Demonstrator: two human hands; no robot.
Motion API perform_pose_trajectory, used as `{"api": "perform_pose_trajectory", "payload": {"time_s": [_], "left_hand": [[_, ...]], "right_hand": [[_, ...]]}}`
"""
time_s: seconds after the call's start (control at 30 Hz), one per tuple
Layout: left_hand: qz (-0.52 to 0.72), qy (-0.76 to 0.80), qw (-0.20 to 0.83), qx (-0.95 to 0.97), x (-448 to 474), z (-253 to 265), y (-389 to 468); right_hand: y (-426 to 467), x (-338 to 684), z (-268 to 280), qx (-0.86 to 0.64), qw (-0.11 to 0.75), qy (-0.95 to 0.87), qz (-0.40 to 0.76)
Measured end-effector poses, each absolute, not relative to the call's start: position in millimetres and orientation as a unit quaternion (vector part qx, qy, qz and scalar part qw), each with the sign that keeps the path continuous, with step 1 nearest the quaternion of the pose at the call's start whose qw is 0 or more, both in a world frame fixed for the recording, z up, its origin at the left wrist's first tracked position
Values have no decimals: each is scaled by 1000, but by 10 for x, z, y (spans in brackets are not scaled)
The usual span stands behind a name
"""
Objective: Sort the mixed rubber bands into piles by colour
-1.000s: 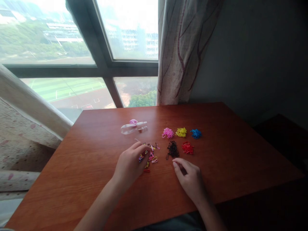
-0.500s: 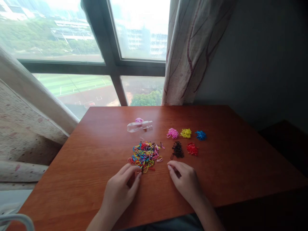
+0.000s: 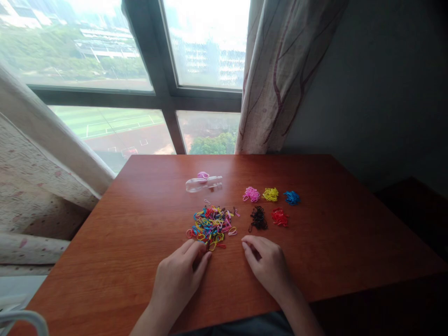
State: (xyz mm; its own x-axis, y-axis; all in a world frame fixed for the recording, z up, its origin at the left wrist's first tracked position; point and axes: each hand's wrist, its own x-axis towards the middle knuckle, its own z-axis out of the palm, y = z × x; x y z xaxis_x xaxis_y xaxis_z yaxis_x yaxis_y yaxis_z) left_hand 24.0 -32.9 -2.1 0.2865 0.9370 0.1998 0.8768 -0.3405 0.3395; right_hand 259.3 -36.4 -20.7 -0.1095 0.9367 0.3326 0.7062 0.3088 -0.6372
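Observation:
A mixed pile of small bulb-shaped safety pins [image 3: 213, 224] in many colours lies on the table in front of me. At its near edge my left hand [image 3: 185, 268] pinches a black safety pin [image 3: 208, 244] between thumb and forefinger. My right hand [image 3: 264, 261] rests on the table right of the pile, fingers curled and thumb close to the forefinger, with nothing visible in them. Beyond it are single-colour heaps of pins: black [image 3: 258, 218], red [image 3: 280, 217], pink [image 3: 251, 194], yellow [image 3: 270, 194] and blue [image 3: 291, 197].
A clear bulb-shaped plastic bottle [image 3: 196, 185] lies on its side behind the pile, with something pink [image 3: 203, 175] by it. The wooden table [image 3: 115, 233] reaches to a window, with curtains [image 3: 276, 79] on both sides. A white curved rail [image 3: 28, 317] stands at lower left.
My left hand has moved slightly right, its thumb now beside the black pin at the pile's near edge. My right hand has shifted only a little, with its thumb and forefinger closer together.

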Motion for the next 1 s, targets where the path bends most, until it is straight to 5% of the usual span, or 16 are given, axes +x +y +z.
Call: {"api": "perform_pose_trajectory", "payload": {"time_s": [1.0], "left_hand": [[242,565,77,785,211,-25,-343]], "right_hand": [[-361,2606,-231,-564,361,-725,165]]}}
